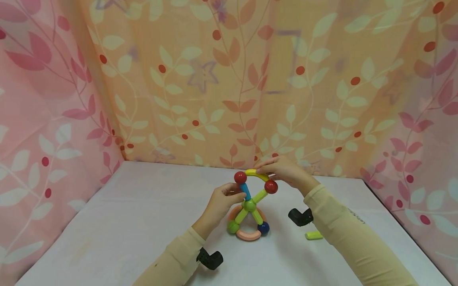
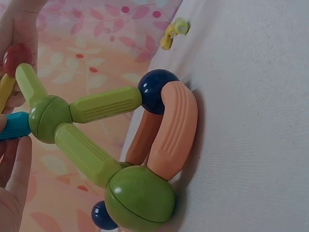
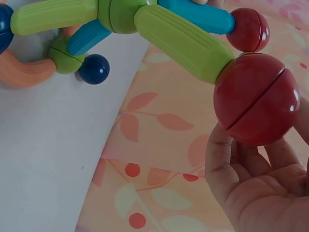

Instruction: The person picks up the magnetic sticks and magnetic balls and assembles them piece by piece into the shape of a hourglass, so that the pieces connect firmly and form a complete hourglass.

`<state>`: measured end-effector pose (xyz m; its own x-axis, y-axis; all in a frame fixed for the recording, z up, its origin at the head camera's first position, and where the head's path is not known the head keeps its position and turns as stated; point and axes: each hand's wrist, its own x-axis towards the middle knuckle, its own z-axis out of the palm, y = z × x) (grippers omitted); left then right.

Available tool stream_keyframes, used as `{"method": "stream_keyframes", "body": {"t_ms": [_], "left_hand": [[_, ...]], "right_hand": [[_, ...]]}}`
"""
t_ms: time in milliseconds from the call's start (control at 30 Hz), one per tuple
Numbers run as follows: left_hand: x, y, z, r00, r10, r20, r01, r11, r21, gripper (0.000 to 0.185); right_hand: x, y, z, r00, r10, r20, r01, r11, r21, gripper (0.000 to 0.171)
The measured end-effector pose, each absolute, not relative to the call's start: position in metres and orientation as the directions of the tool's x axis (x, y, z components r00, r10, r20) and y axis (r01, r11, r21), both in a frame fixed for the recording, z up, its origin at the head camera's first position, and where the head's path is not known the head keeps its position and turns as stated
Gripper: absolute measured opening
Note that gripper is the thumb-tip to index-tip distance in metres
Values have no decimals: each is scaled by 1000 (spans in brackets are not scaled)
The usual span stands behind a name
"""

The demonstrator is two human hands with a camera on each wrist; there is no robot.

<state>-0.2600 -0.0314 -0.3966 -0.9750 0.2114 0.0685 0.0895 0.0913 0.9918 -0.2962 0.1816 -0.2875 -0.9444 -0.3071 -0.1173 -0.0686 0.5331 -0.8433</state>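
A figure of toy rods and balls stands upright on the table, centred on a green ball (image 1: pixel 249 205). Its base has peach curved rods (image 1: pixel 249 236), a lower green ball (image 2: pixel 140 198) and a navy ball (image 1: pixel 263 228). My left hand (image 1: pixel 223 201) pinches the upper blue rod (image 1: pixel 245 191), which carries a red ball (image 1: pixel 240 177). A second red ball (image 3: pixel 256 99) tops a lime rod (image 3: pixel 186 43). Between the two red balls arches a yellow curved rod (image 1: pixel 255 173), gripped by the fingers of my right hand (image 1: pixel 288 172). The right wrist view mostly hides that yellow rod.
A loose lime rod (image 1: pixel 314 235) lies on the white table (image 1: pixel 125 214) by the right forearm. Black wrist mounts (image 1: pixel 210 259) jut from both sleeves. Small yellow and green pieces (image 2: pixel 174 33) lie farther off. Patterned curtains (image 1: pixel 204 99) enclose the back and sides.
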Motion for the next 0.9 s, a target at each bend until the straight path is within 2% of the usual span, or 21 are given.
{"method": "stream_keyframes", "body": {"t_ms": [900], "left_hand": [[-260,-31,-397,-969,230,92,110,68,992,30]], "right_hand": [[-294,181,-287,-942,-310,-129,-62,538,-841,30]]}}
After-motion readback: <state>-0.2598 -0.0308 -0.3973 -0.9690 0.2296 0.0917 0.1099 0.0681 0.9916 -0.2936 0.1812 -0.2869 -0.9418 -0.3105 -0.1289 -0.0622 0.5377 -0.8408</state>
